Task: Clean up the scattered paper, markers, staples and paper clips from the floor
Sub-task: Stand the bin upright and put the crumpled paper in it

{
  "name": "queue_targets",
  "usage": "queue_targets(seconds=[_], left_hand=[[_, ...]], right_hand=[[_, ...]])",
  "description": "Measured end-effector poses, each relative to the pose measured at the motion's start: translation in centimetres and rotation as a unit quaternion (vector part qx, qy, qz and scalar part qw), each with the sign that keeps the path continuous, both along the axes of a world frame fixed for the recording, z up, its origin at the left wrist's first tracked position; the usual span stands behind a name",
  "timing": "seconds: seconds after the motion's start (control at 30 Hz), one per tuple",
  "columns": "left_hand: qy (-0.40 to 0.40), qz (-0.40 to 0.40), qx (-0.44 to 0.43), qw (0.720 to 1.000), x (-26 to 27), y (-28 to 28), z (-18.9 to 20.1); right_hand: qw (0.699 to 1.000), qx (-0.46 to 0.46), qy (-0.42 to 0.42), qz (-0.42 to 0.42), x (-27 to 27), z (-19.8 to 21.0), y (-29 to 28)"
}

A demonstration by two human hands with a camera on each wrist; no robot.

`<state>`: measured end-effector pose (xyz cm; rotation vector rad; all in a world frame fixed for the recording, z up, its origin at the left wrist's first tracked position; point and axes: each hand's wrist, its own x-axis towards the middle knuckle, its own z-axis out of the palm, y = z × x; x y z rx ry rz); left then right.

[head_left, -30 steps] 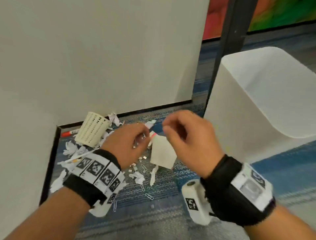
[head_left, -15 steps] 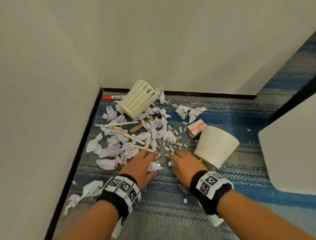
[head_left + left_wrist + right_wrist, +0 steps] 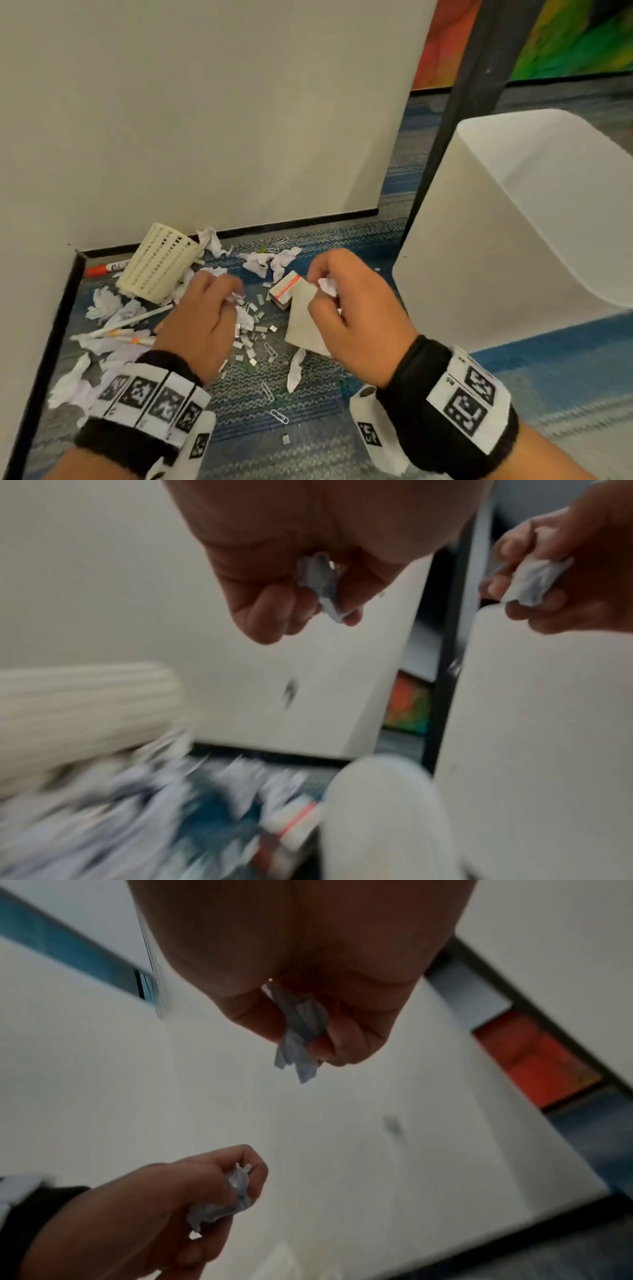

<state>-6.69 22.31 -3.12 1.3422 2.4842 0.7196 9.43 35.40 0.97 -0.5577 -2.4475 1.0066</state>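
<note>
While both hands hover above the mess, each w/ a paper wad pinched:

Bin: big white bin [image 3: 513, 219] stands at right on the carpet floor [image 3: 308, 442], just beside the right hand; likely drop spot for the paper, as a judgement.

Pile: crumpled paper [image 3: 106, 305], markers [image 3: 126, 320], an orange-capped marker [image 3: 106, 269] by the wall, staples [image 3: 255, 329] and paper clips [image 3: 279, 416] lie scattered in the corner; tipped mesh pen cup [image 3: 157, 263], staple box [image 3: 286, 289] and a tipped white cup [image 3: 303, 322] sit among them. Most of the job looks undone.

Risk: small wads could slip or shed bits en route to the bin, since only fingertips pinch them; a loose toss may miss the rim. Staples are tiny and sharp, so they may snag carpet pile or prick fingers if grabbed in a fistful w/ paper. Clips near the wrists could get kicked or knelt on.

Left hand [image 3: 202, 318]: fingers curled tight round a crumpled scrap [image 3: 322, 585], off the floor.

Right hand [image 3: 356, 308]: fingers clamped on a crumpled wad [image 3: 298, 1031], raised near the bin side.
</note>
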Motion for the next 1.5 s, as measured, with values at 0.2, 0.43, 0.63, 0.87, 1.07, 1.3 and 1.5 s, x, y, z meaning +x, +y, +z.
queue_targets(seconds=[0.2, 0.43, 0.63, 0.87, 1.07, 1.3, 1.5], left_hand=[[0.014, -0.102, 0.233, 0.967, 5.8, 9.5, 9.7], [0.051, -0.189, 0.279, 0.940, 14.1, 17.7, 15.2], [-0.002, -0.250, 0.253, 0.935, 15.6, 19.6, 12.7], [-0.011, -0.163, 0.219, 0.962, 10.8, 14.6, 7.8], [0.001, -0.040, -0.020, 0.999, 3.5, 5.9, 0.6], [0.041, 0.080, -0.362, 0.928, -2.6, -6.4, -4.8], [-0.022, 0.175, -0.304, 0.936, -4.8, -12.8, -7.3]], right_hand=[[0.965, 0.128, 0.149, -0.176, 5.9, 9.3, 3.5], [0.910, 0.158, 0.044, -0.380, 12.2, 10.3, 7.7], [0.906, 0.129, -0.038, -0.401, 14.1, 8.5, 8.6], [0.944, 0.184, 0.133, -0.241, 11.3, 8.0, 5.6], [0.989, 0.120, 0.062, -0.060, 5.3, 2.6, 1.4], [0.961, -0.026, -0.250, 0.113, -3.6, -6.9, -3.1], [0.904, 0.027, -0.352, 0.241, -10.7, -13.0, -7.9]])
